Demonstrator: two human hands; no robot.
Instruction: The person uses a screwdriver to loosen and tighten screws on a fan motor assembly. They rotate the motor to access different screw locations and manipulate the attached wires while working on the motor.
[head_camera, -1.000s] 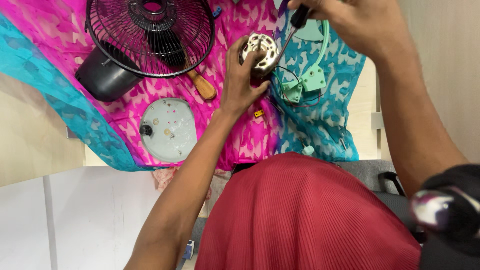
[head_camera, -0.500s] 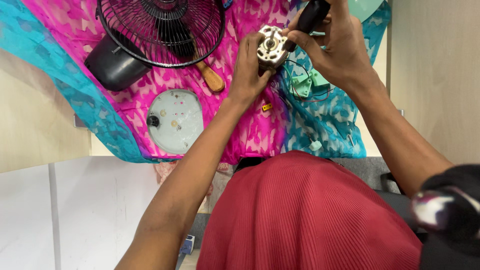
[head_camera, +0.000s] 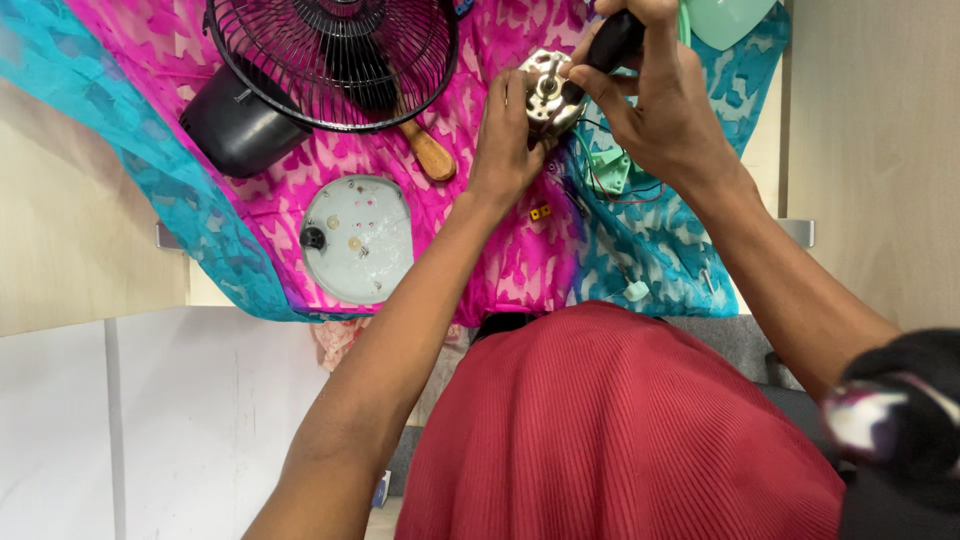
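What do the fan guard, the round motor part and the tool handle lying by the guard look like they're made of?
Fan guard: thin wire ribs, probably metal with a black coating. Motor part, held in the left hand: bare metal, silvery and shiny with a central shaft. Tool handle: looks like varnished wood, warm brown and smooth. The right hand grips a black-handled tool, likely plastic or rubber.

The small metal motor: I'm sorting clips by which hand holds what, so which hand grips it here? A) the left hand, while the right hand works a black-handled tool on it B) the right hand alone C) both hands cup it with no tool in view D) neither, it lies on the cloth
A: the left hand wraps the small metal motor from the side, while the right hand presses the black-handled tool against its top.
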